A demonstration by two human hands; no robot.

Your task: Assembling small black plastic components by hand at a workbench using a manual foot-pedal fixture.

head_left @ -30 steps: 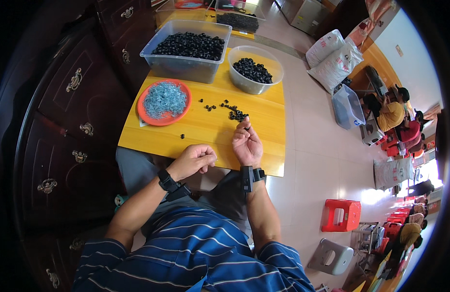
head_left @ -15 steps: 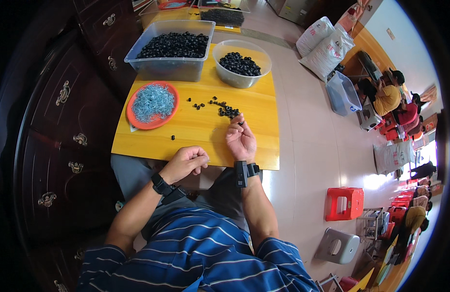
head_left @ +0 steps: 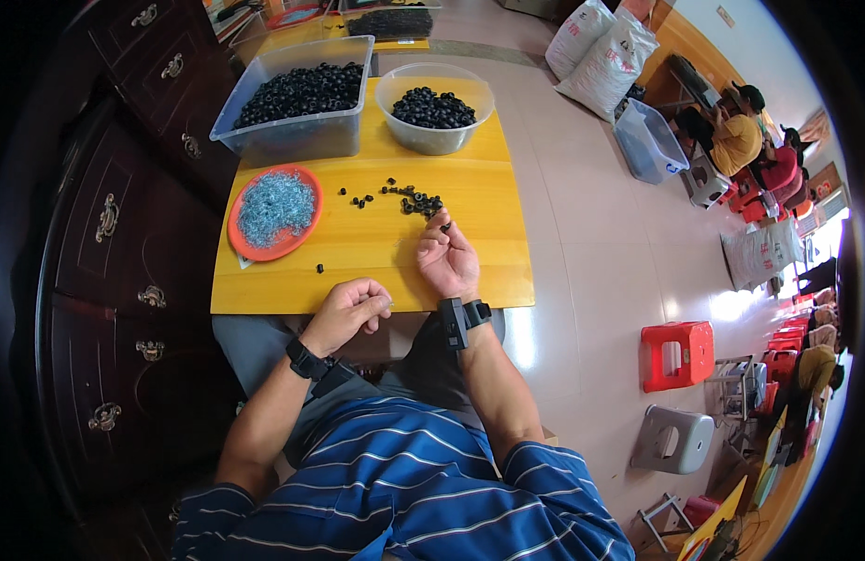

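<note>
Palm up at the right part of the yellow table [head_left: 488, 187], my right hand [head_left: 449, 264] pinches a small black ring-shaped piece [head_left: 445, 227] between its fingertips. Just beyond those fingers lies a loose cluster of similar black pieces [head_left: 419, 202]. My left hand [head_left: 346, 310] is at the table's near edge, thumb and forefinger pressed together; a tiny pale speck shows at the tips, too small to name. One single black piece [head_left: 320, 268] sits on the table beyond the left hand. An orange-red plate [head_left: 311, 221] farther left carries a heap of thin silvery-blue metal bits [head_left: 275, 210].
A large clear bin [head_left: 311, 136] and a round translucent tub [head_left: 423, 140], both with many black pieces, stand at the table's far side. Dark wooden drawers [head_left: 77, 224] flank the left. Rightward on the floor are stools [head_left: 677, 355], sacks [head_left: 608, 65] and several seated people.
The whole view has shifted slightly, so the table and bins appear a little farther left and higher. Both hands keep nearly the same pose and grip.
</note>
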